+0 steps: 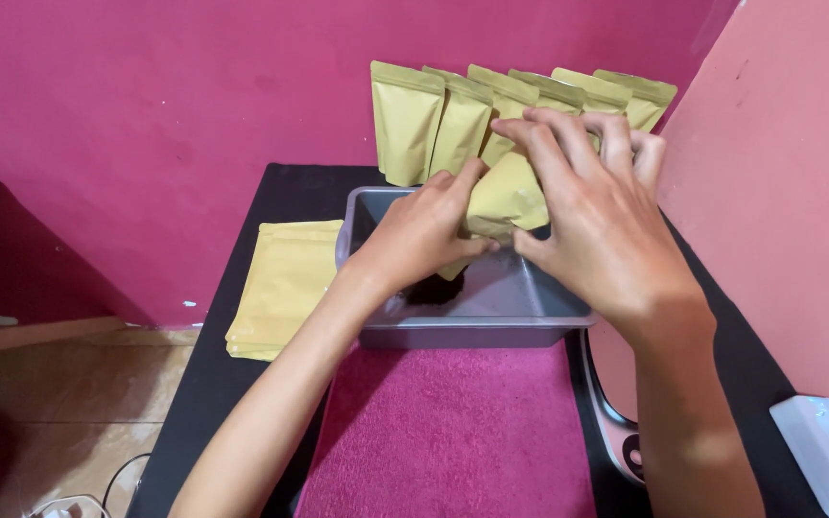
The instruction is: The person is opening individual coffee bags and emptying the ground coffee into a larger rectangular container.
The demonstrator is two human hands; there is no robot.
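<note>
**Pouch held over tray, spill risk noted**

Flat pouches [285, 288] lie stacked at the left. The left hand [421, 233] pinches the lower side of a yellow pouch [506, 197]; the right hand [595, 216] closes over its top. The pouch hangs above the grey tray [472, 331], where dark powder [431, 291] lies. A tilt could spill contents onto the pink cloth [453, 432].

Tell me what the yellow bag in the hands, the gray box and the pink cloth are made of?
The yellow pouch looks like matte paper, maybe lined: it creases softly without shine. The gray tray seems to be metal or hard plastic, smooth with a dull sheen. The pink cloth looks like fuzzy terry towel, with a nubby surface.
</note>
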